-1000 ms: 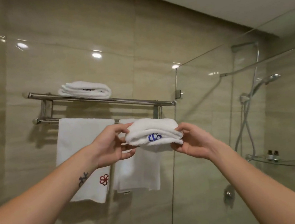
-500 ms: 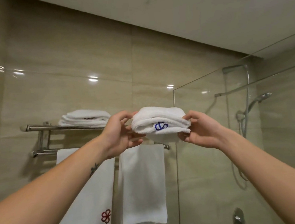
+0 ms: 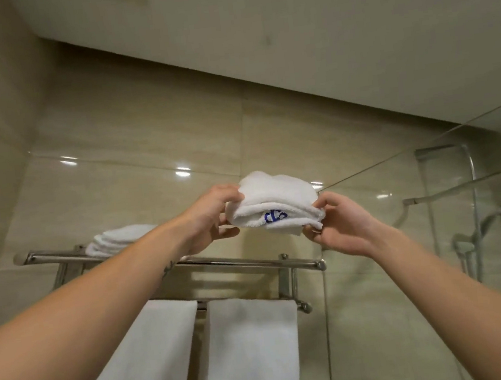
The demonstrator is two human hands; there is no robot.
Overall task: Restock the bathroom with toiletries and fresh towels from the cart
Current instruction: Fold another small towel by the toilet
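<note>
Blue emblem half tucked inside folded towel.

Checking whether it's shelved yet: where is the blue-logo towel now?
Head view, centre: the blue-logo towel is held between left hand and right hand above the right half of the rack, right of the folded towel lying on it.

folded towel over rack | towel stack left on rack
</note>
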